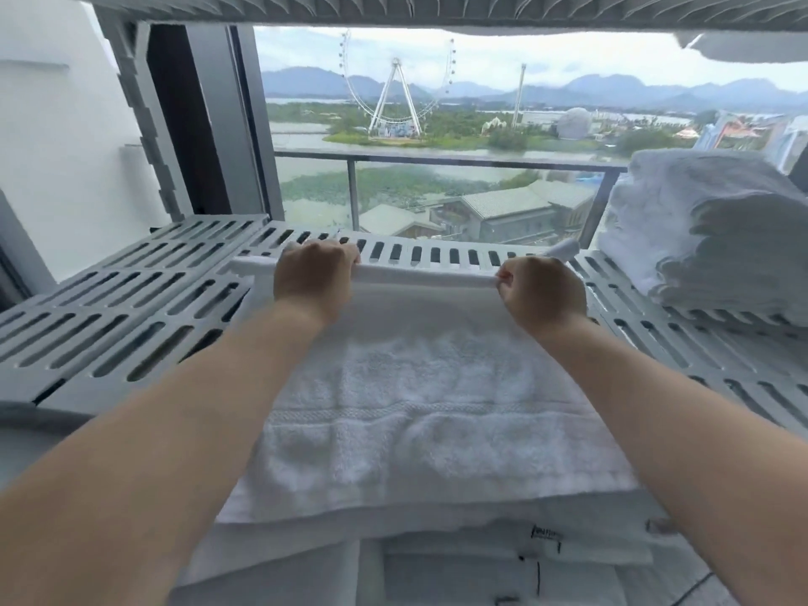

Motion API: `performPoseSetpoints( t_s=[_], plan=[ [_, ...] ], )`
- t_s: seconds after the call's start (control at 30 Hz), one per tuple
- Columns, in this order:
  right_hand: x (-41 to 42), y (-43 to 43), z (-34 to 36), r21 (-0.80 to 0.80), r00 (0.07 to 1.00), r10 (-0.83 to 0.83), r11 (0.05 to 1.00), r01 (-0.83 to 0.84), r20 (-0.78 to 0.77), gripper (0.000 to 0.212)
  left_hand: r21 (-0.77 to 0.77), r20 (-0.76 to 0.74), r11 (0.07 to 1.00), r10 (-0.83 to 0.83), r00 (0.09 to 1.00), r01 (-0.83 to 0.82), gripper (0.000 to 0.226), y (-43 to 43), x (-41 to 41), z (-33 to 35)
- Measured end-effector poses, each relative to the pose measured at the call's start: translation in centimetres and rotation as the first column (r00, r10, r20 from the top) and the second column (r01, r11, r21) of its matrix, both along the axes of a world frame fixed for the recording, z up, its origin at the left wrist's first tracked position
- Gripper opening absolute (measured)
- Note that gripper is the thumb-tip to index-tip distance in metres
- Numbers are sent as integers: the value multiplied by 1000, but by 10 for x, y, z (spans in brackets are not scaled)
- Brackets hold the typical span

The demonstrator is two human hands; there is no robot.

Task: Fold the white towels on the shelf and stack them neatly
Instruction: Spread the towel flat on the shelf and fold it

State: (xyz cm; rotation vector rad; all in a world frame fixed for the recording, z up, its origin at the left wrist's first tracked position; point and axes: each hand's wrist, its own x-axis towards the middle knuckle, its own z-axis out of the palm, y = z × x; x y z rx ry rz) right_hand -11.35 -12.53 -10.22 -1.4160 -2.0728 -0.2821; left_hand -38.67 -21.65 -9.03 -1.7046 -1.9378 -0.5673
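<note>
A white towel [419, 400] lies spread flat on the grey slotted shelf [131, 308], running from the near edge to the far side. My left hand [312, 277] grips its far edge toward the left, fingers curled over the hem. My right hand [540, 290] pinches the same far edge toward the right. Both arms reach forward over the towel. A stack of folded white towels [708, 229] sits on the shelf at the right. More white cloth with small labels [503, 566] lies below the towel's near edge.
An upper shelf [393, 10] runs overhead, with another white towel [743, 45] hanging at its right. Behind the shelf is a window with a balcony rail [437, 159]. A white wall [57, 146] stands at the left.
</note>
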Motion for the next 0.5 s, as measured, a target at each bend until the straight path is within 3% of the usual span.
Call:
performPoseSetpoints(
  t_s=[0.2, 0.3, 0.4, 0.5],
  plan=[
    [11, -26, -22, -96, 994, -77, 992, 84, 75, 22, -31, 93, 1000, -1, 996, 4, 25, -34, 23, -25],
    [12, -25, -26, 35, 982, -127, 992, 123, 142, 21, 11, 188, 1000, 11, 982, -14, 20, -40, 27, -40],
    [15, -20, -28, 52, 977, -62, 997, 52, 205, 23, 10, 215, 1000, 15, 977, -18, 19, -39, 24, -40],
    [17, -18, -29, 45, 992, 3, 999, -8, 129, 21, 22, 227, 999, 40, 973, -46, 24, -38, 23, -40]
  ],
)
